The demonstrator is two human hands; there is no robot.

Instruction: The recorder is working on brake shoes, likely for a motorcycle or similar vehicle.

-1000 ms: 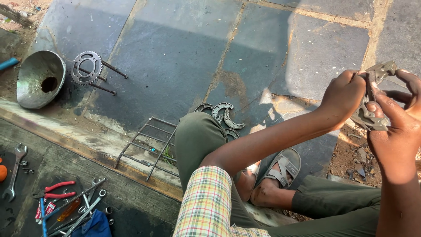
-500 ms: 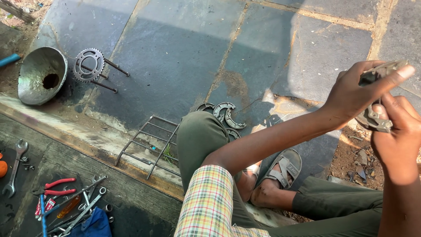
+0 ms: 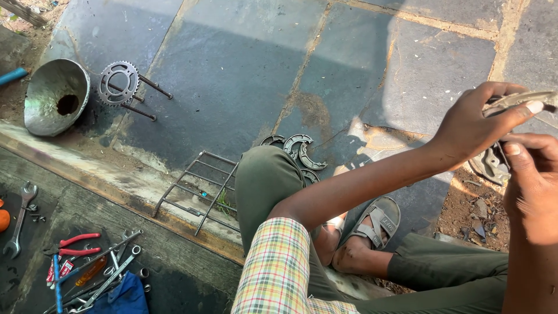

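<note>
- Your left hand (image 3: 474, 119) is up at the right edge of view, fingers wrapped over a curved metal shoe (image 3: 514, 100), thumb pressed along its top edge. It is held in the air, above the paving, not resting on anything.
- Your right hand (image 3: 532, 180) sits just below, fingers curled against a second metal part (image 3: 491, 166); whether it truly grips it or only steadies it, I cannot tell.
- Both parts are partly out of frame, so you are working half blind; a slip could come unnoticed.
- The grip looks like fingertips and thumb only. If the parts are sprung or greasy, one could snap loose and pinch your thumb.
- A dropped part would likely land on your sandalled foot (image 3: 372, 229) or in the dirt beside it.
- More shoes (image 3: 297, 148) lie on the slab by your knee; a fallen piece could get mixed in with them.
- The wire rack (image 3: 197, 192) lies at the kerb just beside your knee and could catch it.
- The sprocket (image 3: 118, 82), funnel (image 3: 55, 96) and spanners (image 3: 104, 267) lie well apart.
</note>
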